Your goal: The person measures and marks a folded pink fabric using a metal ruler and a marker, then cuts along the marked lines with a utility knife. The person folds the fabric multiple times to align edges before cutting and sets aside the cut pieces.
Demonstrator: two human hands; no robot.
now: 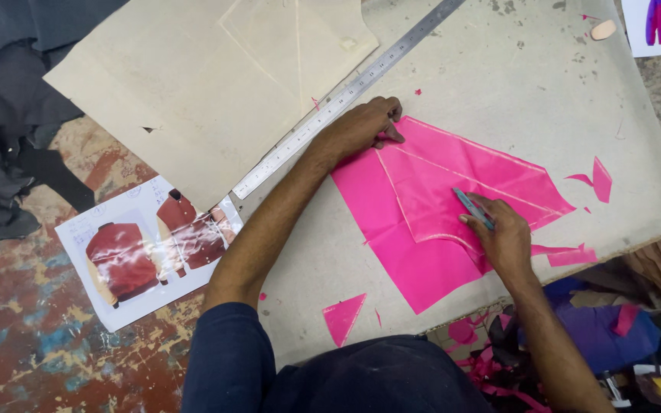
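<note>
A bright pink sheet of fabric [415, 260] lies on a pale cutting board [514, 84], with a clear pattern piece over its upper part. My left hand [361, 126] presses flat on the sheet's top left corner, fingers spread. My right hand [503, 233] grips a small blue-grey cutting tool [472, 208], its tip on the pink fabric near the pattern's lower edge.
A long steel ruler [346, 95] lies diagonally beside my left hand. Beige pattern card [193, 84] covers the top left. A printed sheet showing red jackets [139, 248] rests on the paint-stained table. Pink offcuts [598, 180] lie scattered; dark cloth [1, 115] is piled left.
</note>
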